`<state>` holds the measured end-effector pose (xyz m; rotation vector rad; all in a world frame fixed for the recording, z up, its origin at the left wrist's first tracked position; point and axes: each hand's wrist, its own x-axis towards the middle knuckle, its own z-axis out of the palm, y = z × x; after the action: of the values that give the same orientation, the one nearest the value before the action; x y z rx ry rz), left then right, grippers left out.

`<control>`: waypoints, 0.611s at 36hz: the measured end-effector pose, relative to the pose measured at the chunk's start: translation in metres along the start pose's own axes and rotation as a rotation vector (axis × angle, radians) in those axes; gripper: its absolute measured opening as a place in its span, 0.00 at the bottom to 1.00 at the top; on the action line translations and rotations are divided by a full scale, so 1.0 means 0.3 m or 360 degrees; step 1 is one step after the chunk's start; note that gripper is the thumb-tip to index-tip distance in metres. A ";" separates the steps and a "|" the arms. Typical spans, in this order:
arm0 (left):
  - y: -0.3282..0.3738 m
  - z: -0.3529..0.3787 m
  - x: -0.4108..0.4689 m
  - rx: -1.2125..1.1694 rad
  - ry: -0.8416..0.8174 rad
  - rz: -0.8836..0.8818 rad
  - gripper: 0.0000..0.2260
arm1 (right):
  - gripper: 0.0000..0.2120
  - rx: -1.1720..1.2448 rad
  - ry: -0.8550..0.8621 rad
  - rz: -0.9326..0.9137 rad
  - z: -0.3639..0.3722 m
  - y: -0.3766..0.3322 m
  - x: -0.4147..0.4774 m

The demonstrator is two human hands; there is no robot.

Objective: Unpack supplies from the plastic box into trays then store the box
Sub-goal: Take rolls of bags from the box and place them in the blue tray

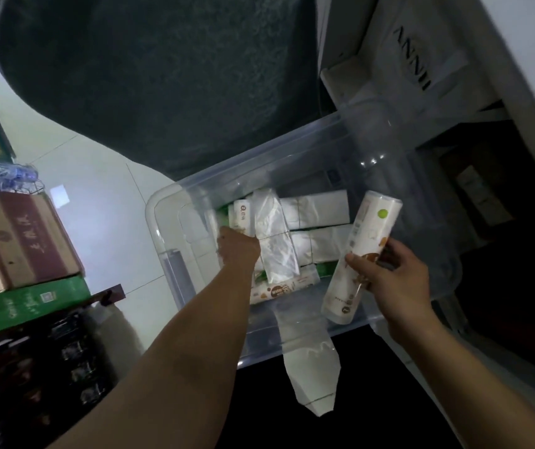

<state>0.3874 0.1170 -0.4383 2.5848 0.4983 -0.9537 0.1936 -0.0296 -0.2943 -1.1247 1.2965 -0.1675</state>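
Observation:
A clear plastic box [175,241] sits in the middle of the view with white tissue packs [318,209] and wrapped sleeves inside. My left hand [238,247] reaches into the box and closes around a white wrapped sleeve [243,215] near its left wall. My right hand [392,280] holds a tall white sleeve of paper cups [357,254] upright above the box's near right side. Another printed sleeve [279,290] lies on the box floor. A clear plastic bag [314,367] hangs over the near rim.
A dark grey rounded seat [162,76] stands behind the box. White furniture with lettering [415,59] is at the upper right. Stacked cardboard boxes [23,241], a green carton [33,303] and water bottles [3,173] are at the left on a dark shelf.

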 end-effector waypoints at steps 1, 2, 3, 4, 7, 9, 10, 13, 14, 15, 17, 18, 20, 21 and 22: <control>-0.005 0.006 0.004 0.0056 0.0021 0.0007 0.23 | 0.17 0.0007 -0.0011 -0.0001 -0.008 -0.001 0.000; -0.008 0.014 0.008 0.0103 0.0022 0.0019 0.22 | 0.17 0.0014 -0.0024 0.0000 -0.015 -0.001 0.001; -0.011 0.022 0.010 0.0120 0.0006 0.0047 0.20 | 0.17 0.0018 -0.0041 -0.0001 -0.022 -0.001 0.001; -0.014 0.030 0.012 0.0093 -0.0022 0.0090 0.19 | 0.17 0.0020 -0.0060 -0.0007 -0.028 -0.001 0.002; -0.021 0.046 0.002 -0.0050 -0.0087 0.0195 0.18 | 0.17 0.0028 -0.0109 -0.0035 -0.045 -0.002 0.003; -0.019 0.044 -0.018 -0.0052 -0.0071 0.0253 0.17 | 0.18 0.0037 -0.0138 -0.0055 -0.054 -0.008 -0.002; -0.015 0.037 -0.033 -0.0069 -0.0060 0.0277 0.17 | 0.18 0.0039 -0.0153 -0.0063 -0.058 -0.012 -0.006; 0.003 -0.007 -0.102 -0.0196 -0.0044 0.0334 0.17 | 0.18 0.0029 -0.0208 -0.0078 -0.072 -0.030 -0.024; 0.009 -0.029 -0.135 -0.0235 -0.0046 0.0347 0.20 | 0.18 0.0018 -0.0230 -0.0081 -0.077 -0.041 -0.032; 0.014 -0.053 -0.172 -0.0266 -0.0053 0.0355 0.24 | 0.18 0.0003 -0.0250 -0.0082 -0.082 -0.052 -0.042; 0.016 -0.112 -0.260 -0.0317 -0.0066 0.0388 0.27 | 0.19 -0.0035 -0.0279 -0.0085 -0.095 -0.078 -0.067; 0.015 -0.144 -0.310 -0.0356 -0.0070 0.0410 0.27 | 0.19 -0.0050 -0.0286 -0.0089 -0.103 -0.093 -0.082; 0.013 -0.215 -0.418 -0.0457 -0.0086 0.0441 0.23 | 0.21 -0.0080 -0.0303 -0.0114 -0.120 -0.127 -0.116; 0.011 -0.252 -0.473 -0.0514 -0.0099 0.0461 0.22 | 0.22 -0.0097 -0.0317 -0.0134 -0.130 -0.145 -0.134; 0.005 -0.289 -0.527 -0.0584 -0.0123 0.0485 0.22 | 0.23 -0.0111 -0.0331 -0.0155 -0.140 -0.163 -0.154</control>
<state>0.3229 0.1204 -0.2698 2.2033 0.2228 -0.7716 0.1668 -0.0469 -0.2218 -1.2319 1.0706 -0.0755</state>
